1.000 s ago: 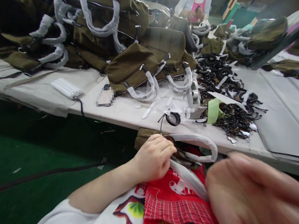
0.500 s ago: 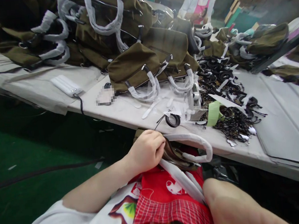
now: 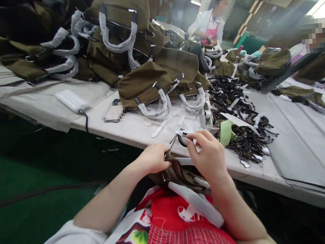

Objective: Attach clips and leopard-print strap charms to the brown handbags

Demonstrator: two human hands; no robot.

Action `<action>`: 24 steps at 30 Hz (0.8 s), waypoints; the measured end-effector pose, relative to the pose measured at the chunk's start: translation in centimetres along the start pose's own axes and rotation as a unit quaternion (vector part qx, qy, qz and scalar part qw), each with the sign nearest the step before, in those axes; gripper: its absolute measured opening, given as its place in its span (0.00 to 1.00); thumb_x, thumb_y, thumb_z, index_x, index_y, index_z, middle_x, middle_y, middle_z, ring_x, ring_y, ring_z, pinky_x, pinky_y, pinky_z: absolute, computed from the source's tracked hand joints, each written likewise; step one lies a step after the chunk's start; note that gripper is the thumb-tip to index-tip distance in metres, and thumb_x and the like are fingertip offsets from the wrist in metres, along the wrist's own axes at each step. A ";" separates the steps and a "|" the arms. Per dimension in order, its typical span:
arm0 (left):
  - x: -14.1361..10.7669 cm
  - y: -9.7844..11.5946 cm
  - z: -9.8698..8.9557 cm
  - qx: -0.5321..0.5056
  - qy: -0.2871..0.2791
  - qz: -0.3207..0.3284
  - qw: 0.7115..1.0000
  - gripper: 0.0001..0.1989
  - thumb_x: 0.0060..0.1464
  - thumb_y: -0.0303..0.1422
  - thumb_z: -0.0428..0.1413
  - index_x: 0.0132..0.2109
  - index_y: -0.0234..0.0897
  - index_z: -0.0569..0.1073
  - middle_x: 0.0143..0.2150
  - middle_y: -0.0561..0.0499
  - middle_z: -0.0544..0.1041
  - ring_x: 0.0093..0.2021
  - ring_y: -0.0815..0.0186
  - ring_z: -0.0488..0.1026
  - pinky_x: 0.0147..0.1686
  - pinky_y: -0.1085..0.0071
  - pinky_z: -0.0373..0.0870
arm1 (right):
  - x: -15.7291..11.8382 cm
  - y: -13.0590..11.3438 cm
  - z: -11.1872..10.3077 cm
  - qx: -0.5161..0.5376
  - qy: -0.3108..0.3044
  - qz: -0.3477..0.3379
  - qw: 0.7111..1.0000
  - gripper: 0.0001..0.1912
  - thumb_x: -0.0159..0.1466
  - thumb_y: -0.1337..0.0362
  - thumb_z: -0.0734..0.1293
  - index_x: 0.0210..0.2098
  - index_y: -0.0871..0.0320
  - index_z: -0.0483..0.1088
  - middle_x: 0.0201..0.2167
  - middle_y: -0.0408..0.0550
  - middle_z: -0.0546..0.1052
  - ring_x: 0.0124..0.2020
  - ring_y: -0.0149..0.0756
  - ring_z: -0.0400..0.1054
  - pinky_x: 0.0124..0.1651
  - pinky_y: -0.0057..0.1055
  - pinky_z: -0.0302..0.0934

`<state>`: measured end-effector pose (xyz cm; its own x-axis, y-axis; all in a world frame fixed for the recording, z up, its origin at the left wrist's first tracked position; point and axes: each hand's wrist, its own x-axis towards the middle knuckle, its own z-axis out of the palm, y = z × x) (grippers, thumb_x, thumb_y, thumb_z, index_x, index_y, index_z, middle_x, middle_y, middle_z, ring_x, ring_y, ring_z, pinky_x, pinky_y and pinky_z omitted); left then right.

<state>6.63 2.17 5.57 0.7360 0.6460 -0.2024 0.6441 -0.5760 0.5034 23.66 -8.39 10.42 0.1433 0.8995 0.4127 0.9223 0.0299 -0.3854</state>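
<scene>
The left hand [image 3: 155, 158] is closed on the zippered edge of an olive bag [image 3: 181, 175], which sits low against the red apron [image 3: 182, 219] (one wrapped handle [image 3: 196, 202] slants down over the cloth), while the right hand [image 3: 207, 154], a little apart from it, has its fingertips pinched at the black coil [image 3: 182, 140] by the table edge. Beyond the hands lie more olive bags [image 3: 144, 81], and just past the right hand are a green roll [image 3: 226, 132] and a heap of black straps [image 3: 246, 143].
</scene>
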 end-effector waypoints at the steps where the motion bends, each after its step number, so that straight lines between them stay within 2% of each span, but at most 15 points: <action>1: 0.0 0.0 0.2 0.004 0.008 0.001 1.000 0.06 0.47 0.37 0.59 0.32 0.40 0.76 0.33 0.49 0.80 0.36 0.57 0.77 0.34 0.68 0.70 | 1.3 0.9 1.3 -0.055 -0.056 0.038 0.996 0.11 0.66 0.59 0.64 0.41 0.56 0.76 0.41 0.55 0.76 0.42 0.44 0.72 0.48 0.40 0.66; 3: 0.0 0.1 0.4 0.013 0.023 0.006 1.000 0.06 0.48 0.35 0.58 0.33 0.40 0.77 0.34 0.48 0.80 0.37 0.57 0.77 0.36 0.68 0.71 | 2.8 2.8 4.2 -0.131 -0.174 0.088 0.972 0.13 0.61 0.58 0.69 0.41 0.60 0.77 0.44 0.60 0.74 0.45 0.49 0.70 0.51 0.42 0.63; 5: -0.2 0.2 0.6 0.028 0.034 0.017 0.999 0.05 0.49 0.33 0.57 0.34 0.40 0.77 0.35 0.47 0.80 0.38 0.57 0.77 0.38 0.67 0.72 | 3.3 4.3 6.7 -0.163 -0.244 0.118 0.949 0.14 0.60 0.60 0.70 0.42 0.63 0.78 0.46 0.63 0.73 0.48 0.51 0.68 0.52 0.42 0.62; 6: -0.3 0.2 0.6 0.033 0.036 0.023 0.999 0.05 0.49 0.32 0.56 0.34 0.40 0.77 0.36 0.47 0.80 0.39 0.57 0.77 0.39 0.67 0.72 | 3.3 4.8 7.5 -0.169 -0.259 0.125 0.943 0.13 0.60 0.63 0.69 0.41 0.64 0.78 0.47 0.64 0.72 0.49 0.51 0.67 0.53 0.43 0.61; 8: -0.5 0.1 0.6 0.033 0.034 0.025 0.999 0.06 0.49 0.32 0.56 0.34 0.39 0.77 0.36 0.47 0.80 0.39 0.56 0.77 0.38 0.66 0.72 | 3.1 5.0 8.2 -0.168 -0.245 0.119 0.947 0.12 0.63 0.68 0.65 0.41 0.64 0.78 0.48 0.64 0.73 0.51 0.52 0.66 0.54 0.44 0.60; 10: -0.7 -0.1 0.5 0.018 0.027 0.017 0.999 0.07 0.48 0.33 0.57 0.35 0.39 0.78 0.36 0.46 0.80 0.38 0.56 0.77 0.37 0.66 0.72 | 2.7 4.2 7.4 -0.154 -0.168 0.091 0.970 0.12 0.64 0.71 0.62 0.42 0.64 0.77 0.51 0.64 0.72 0.54 0.52 0.63 0.57 0.46 0.59; 13: -1.0 -0.4 0.4 -0.002 0.018 -0.016 1.000 0.08 0.46 0.33 0.58 0.36 0.41 0.79 0.35 0.48 0.80 0.37 0.57 0.77 0.36 0.67 0.71 | 2.0 1.5 4.1 -0.078 -0.010 0.032 0.996 0.11 0.66 0.70 0.61 0.43 0.61 0.74 0.57 0.61 0.69 0.59 0.51 0.60 0.62 0.48 0.55; 15: -1.1 -0.5 0.4 0.003 0.039 -0.041 0.998 0.08 0.48 0.31 0.57 0.35 0.42 0.79 0.35 0.49 0.80 0.38 0.58 0.77 0.36 0.68 0.70 | 1.1 -0.6 1.7 0.030 0.047 0.001 0.998 0.09 0.68 0.66 0.60 0.44 0.58 0.72 0.56 0.58 0.71 0.58 0.49 0.62 0.62 0.49 0.56; 17: -1.2 -0.5 0.7 0.022 0.087 -0.057 0.994 0.08 0.51 0.31 0.55 0.36 0.42 0.79 0.37 0.49 0.80 0.39 0.59 0.77 0.37 0.68 0.70 | -0.1 -2.1 0.3 0.174 0.037 0.004 0.984 0.09 0.70 0.62 0.60 0.46 0.55 0.70 0.51 0.54 0.74 0.53 0.45 0.68 0.57 0.46 0.63; 19: -1.3 -0.5 1.0 0.031 0.135 -0.063 0.988 0.08 0.54 0.32 0.54 0.36 0.40 0.79 0.38 0.48 0.79 0.39 0.60 0.76 0.37 0.69 0.69 | -1.5 -2.5 0.5 0.312 -0.017 0.029 0.949 0.11 0.71 0.59 0.59 0.47 0.53 0.70 0.47 0.51 0.77 0.48 0.41 0.72 0.52 0.42 0.67; 22: -1.6 -0.8 1.4 0.019 0.166 -0.057 0.984 0.09 0.57 0.35 0.54 0.36 0.40 0.79 0.36 0.48 0.77 0.36 0.61 0.75 0.33 0.70 0.66 | -3.6 -1.2 2.9 0.418 -0.082 0.079 0.901 0.14 0.72 0.55 0.57 0.47 0.53 0.70 0.43 0.49 0.79 0.46 0.40 0.73 0.51 0.40 0.68; 24: -1.8 -1.2 1.5 0.012 0.178 -0.057 0.982 0.10 0.58 0.33 0.52 0.38 0.42 0.79 0.35 0.49 0.76 0.35 0.62 0.74 0.32 0.70 0.65 | -4.6 0.5 4.7 0.421 -0.110 0.105 0.894 0.16 0.71 0.52 0.58 0.46 0.55 0.70 0.43 0.50 0.79 0.48 0.40 0.73 0.54 0.40 0.66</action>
<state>4.83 0.97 4.08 0.5425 0.8384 0.0527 0.7259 -0.4995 0.4728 21.79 -10.50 4.40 0.1214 0.9851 0.1220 0.2720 0.0852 -0.9585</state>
